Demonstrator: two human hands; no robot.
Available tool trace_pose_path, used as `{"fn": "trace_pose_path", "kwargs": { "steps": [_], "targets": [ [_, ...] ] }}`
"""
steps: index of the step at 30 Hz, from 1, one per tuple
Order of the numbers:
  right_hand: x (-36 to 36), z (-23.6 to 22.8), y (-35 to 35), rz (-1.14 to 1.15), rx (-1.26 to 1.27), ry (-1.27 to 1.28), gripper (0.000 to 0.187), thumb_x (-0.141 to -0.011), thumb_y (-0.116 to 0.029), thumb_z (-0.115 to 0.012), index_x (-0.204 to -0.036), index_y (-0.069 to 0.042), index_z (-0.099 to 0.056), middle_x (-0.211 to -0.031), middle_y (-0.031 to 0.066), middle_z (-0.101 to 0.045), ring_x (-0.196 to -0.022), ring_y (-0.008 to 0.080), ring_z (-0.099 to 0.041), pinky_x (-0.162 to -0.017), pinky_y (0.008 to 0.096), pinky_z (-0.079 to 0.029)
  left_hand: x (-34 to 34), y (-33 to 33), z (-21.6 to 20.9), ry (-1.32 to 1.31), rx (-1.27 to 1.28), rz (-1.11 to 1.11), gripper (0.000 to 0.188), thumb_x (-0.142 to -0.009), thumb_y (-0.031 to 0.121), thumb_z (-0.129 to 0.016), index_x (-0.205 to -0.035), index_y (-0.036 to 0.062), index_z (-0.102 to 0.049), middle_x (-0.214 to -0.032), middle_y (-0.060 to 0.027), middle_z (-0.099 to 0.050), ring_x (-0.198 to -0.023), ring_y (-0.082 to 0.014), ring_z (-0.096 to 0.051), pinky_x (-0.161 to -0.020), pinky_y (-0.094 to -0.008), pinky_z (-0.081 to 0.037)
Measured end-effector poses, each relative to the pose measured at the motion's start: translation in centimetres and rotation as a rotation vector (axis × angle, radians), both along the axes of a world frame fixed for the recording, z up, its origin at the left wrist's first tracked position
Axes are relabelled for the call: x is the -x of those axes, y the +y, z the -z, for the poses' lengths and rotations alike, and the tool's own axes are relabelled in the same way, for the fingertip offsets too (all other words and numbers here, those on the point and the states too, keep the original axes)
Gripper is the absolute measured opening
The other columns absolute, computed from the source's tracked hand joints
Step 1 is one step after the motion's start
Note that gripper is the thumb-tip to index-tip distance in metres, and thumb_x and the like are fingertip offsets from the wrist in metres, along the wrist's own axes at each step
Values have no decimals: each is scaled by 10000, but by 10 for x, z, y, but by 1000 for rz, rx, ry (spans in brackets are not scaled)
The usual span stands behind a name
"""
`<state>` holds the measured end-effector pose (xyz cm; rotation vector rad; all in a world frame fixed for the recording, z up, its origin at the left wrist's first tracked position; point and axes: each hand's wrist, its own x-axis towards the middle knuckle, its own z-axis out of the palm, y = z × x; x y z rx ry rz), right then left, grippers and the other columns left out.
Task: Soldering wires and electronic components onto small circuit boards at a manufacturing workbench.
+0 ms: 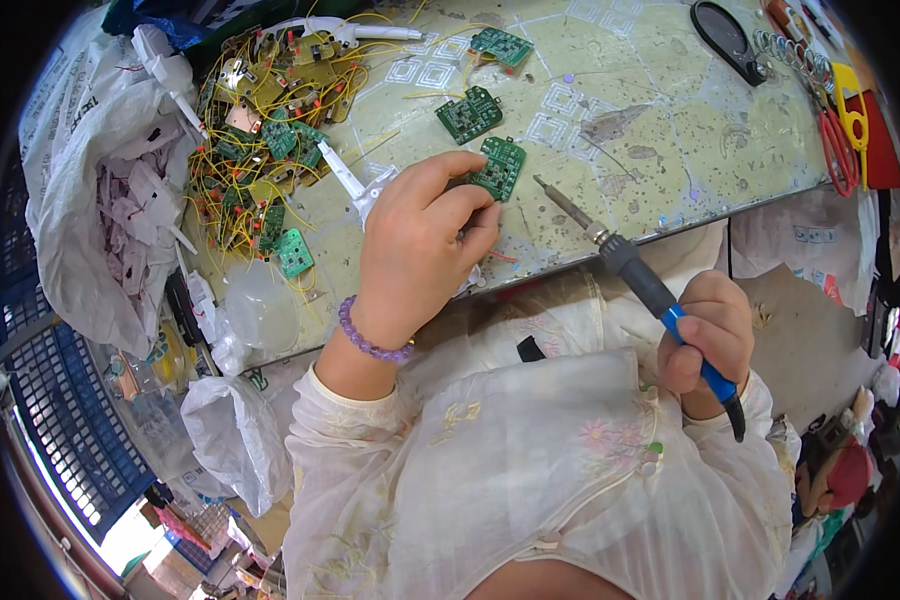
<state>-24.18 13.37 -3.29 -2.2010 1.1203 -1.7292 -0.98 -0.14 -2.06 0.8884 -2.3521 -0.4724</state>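
My right hand (708,340) is wrapped round the blue and black handle of a soldering iron (638,275). The iron's metal tip points up and left, a short way from the nearest green circuit board (503,170). My left hand (425,235), fingers curled, has its index fingertip at that board's left edge; its other fingers partly hide the spot beneath. Two more green boards, a middle one (470,115) and a farther one (501,46), lie beyond in a row. By my left hand is a white plastic part (345,175), partly covered by the hand.
At the left lies a heap of boards with yellow wires (270,120), beside a white sack (80,220) of plastic pieces. A black-rimmed magnifier (727,42), red-handled scissors (838,150) and a yellow tool (852,110) lie at the far right. The table's front edge (670,230) runs below the iron.
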Motion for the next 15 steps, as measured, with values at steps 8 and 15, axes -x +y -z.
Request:
{"fn": "trace_pose_path", "kwargs": {
  "steps": [8,15],
  "targets": [
    [1,2,3,140,21,-40,275,-942,-274,-514,-952,1,-508,-614,80,-487,-484,180,-427,-430,306,-329,-21,3,-32,-29,-58,153,199,-672,51,-732,-857,84,-665,-948,-39,-637,-906,-254,-592,-811,-392,-442],
    [-1,0,2,127,36,-57,253,-938,-251,-505,-960,1,-502,-606,82,-482,-473,179,-420,-424,313,-343,-19,6,-24,-112,109,175,193,-678,65,-738,-850,102,-661,-829,-14,-632,-839,-218,-595,-792,-371,-433]
  ]
}}
